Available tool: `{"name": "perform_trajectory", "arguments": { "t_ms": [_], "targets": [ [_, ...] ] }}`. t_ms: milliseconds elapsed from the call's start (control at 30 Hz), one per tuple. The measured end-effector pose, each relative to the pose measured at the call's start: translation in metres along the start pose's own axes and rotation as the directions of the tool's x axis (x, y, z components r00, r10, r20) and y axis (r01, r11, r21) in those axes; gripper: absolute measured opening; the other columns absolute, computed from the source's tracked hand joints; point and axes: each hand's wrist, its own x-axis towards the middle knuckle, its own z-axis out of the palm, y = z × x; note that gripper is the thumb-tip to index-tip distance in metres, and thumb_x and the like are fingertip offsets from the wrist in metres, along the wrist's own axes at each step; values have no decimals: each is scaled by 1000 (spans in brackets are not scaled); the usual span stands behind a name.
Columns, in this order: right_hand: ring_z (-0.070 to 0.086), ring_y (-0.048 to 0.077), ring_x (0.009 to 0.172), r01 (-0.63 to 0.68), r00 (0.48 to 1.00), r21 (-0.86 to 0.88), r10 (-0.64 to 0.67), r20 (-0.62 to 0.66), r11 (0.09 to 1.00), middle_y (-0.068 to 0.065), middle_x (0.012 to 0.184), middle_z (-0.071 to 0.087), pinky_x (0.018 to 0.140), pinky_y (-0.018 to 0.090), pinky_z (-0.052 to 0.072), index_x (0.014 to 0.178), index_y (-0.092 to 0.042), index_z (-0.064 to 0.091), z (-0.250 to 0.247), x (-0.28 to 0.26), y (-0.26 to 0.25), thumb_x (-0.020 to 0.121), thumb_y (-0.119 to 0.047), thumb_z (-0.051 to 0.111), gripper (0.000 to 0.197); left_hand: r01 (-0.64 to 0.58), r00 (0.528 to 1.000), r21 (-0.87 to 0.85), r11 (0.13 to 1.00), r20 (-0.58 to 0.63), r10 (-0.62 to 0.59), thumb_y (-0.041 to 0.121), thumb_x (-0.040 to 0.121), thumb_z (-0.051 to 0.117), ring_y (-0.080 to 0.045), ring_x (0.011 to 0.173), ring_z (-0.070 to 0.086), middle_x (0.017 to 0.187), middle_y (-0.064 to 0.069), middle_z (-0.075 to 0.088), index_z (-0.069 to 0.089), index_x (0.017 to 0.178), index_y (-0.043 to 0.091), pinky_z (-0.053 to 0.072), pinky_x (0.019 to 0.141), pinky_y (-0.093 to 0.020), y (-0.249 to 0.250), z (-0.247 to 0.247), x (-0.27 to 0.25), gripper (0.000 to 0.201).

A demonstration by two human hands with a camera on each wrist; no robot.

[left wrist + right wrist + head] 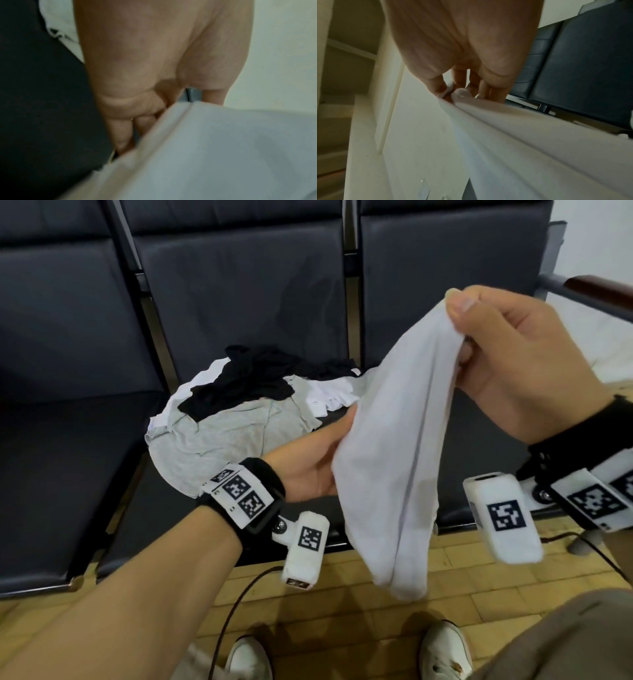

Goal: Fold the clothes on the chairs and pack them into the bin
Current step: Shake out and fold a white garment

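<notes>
Currently | step: you were folding the white garment [394,440] | right hand [513,364] pinched its top | left hand [308,470] held its side | next: halve it, needing even edges.

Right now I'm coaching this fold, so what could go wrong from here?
1. The white garment hangs off the seat edge, its bottom low over the floor; it may drag.
2. The right hand only pinches one top edge; it could slip.
3. The left hand works close to the pile and might snag it.
</notes>
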Motion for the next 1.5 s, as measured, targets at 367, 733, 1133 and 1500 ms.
{"name": "perform_trajectory", "arguments": {
  "t_ms": [367,733,1133,1500],
  "targets": [
    [61,10,80,-210,942,293,273,-193,933,-6,78,62,82,31,49,70,-25,66,-15,6,12,105,-30,55,37,-458,888,-229,859,-167,429,23,104,56,-25,114,69,120,-9,72,66,124,3,55,99,-38,31,-15,-19,30],
    [73,18,94,-238,923,178,279,-264,955,2,99,75,80,29,58,117,-12,62,-20,10,38,105,-15,56,14,-411,445,721,558,-375,813,23,107,47,-9,63,45,79,9,51,55,124,26,46,65,-26,44,-31,-33,18],
    [70,18,104,-215,915,113,240,-325,970,3,128,68,78,28,58,119,-22,62,-23,11,51,99,0,60,30,-552,531,587,593,-300,792,30,107,43,-39,78,49,92,-32,51,70,115,35,52,66,-54,55,-32,-53,28],
    [65,11,120,-212,973,-341,229,11,916,-8,120,74,110,43,49,114,-26,78,-13,5,40,100,-3,51,38,-523,596,704,481,-101,796,15,95,75,-10,119,67,123,9,73,72,125,20,53,106,-40,52,-31,-61,31]
  ]
}}
